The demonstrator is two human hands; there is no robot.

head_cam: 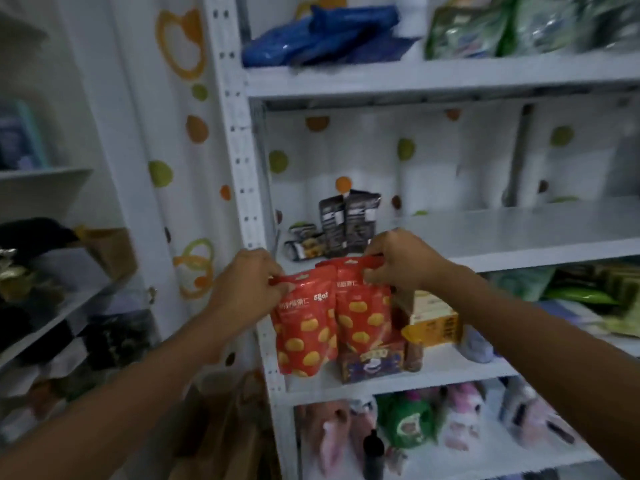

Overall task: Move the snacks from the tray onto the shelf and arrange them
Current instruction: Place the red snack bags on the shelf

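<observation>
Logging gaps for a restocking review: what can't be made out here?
Head view: the snack tray is out of frame.
Print on the two red yellow-spotted plastic pouches, pinched by left hand and right hand: blurred.
Dark foil packets: labels too small.
Purple cardboard box: partly behind pouches.

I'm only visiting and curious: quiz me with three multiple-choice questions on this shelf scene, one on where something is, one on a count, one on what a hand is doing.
1. Where do the dark pouches stand?
A) beside the blue bag up top
B) at the left end of the shelf behind the hands
C) among the plush toys at the bottom

2. How many red pouches are being held?
A) one
B) two
C) five

3. What is the right hand doing?
A) hanging empty
B) lying flat on the shelf
C) pinching a red pouch's top edge

Answers:
1 B: they stand by the shelf's left post.
2 B: two spotted pouches hang side by side.
3 C: its fingers pinch the top edge, and the left hand pinches the other pouch.
</observation>
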